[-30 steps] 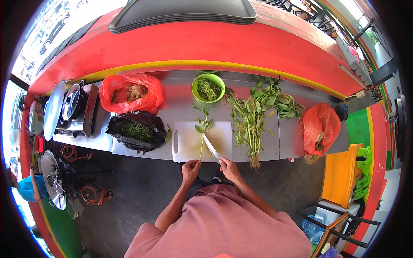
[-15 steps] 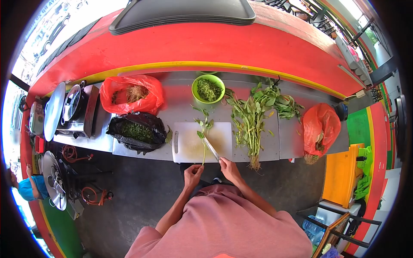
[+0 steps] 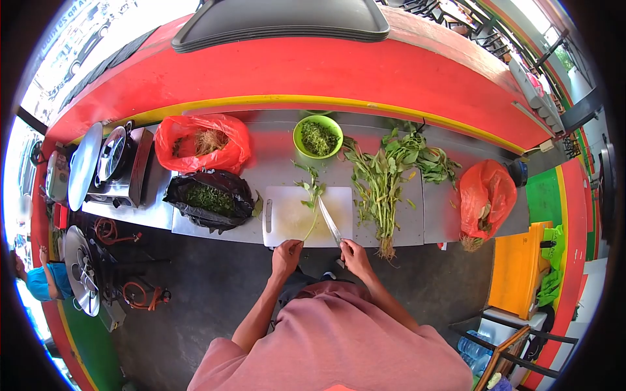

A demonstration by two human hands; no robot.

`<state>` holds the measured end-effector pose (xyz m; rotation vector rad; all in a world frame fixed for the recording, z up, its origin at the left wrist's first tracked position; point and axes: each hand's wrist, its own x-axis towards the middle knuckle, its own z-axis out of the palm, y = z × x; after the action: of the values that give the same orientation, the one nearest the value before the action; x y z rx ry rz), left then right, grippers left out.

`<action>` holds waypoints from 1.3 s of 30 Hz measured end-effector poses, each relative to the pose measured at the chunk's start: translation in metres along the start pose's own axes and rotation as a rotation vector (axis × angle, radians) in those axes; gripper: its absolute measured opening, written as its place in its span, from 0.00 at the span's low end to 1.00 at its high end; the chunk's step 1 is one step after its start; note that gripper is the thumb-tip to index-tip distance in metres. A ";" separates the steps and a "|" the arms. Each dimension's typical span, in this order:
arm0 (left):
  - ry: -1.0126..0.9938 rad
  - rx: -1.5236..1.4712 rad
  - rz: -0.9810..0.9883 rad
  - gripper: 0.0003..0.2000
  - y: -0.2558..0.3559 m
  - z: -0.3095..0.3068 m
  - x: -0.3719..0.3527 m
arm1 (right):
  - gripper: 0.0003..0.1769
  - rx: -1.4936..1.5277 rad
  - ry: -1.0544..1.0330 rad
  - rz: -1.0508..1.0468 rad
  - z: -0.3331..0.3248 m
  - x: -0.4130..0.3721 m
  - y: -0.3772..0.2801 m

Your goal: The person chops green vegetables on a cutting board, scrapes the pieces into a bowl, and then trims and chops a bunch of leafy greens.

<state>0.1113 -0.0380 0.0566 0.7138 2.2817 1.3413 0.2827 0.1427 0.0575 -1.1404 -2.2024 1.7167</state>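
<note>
Green and leafy, the sprig (image 3: pixel 312 194) lies on the cutting board (image 3: pixel 280 221) at the counter's (image 3: pixel 274 171) near edge. Left hand (image 3: pixel 287 255) grip pinches its stem; right hand (image 3: pixel 355 255) grip is closed around the knife (image 3: pixel 330 221).

I see the left hand (image 3: pixel 287 253) pinching the near end of a leafy stem (image 3: pixel 312 195) lying on the white cutting board (image 3: pixel 280 221). The right hand (image 3: pixel 355 253) grips a knife (image 3: pixel 329 220), blade angled over the board beside the stem. A green bowl (image 3: pixel 317 135) sits farther back on the tabletop (image 3: pixel 274 163), loose greens (image 3: pixel 381 182) to its right.
</note>
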 end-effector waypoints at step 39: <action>-0.168 -0.701 -0.505 0.18 -0.020 0.031 -0.005 | 0.16 -0.168 -0.004 -0.209 0.038 0.009 0.022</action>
<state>0.1290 -0.0281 0.0253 0.0075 1.5368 1.5861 0.2671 0.1198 0.0215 -0.8992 -2.4088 1.4764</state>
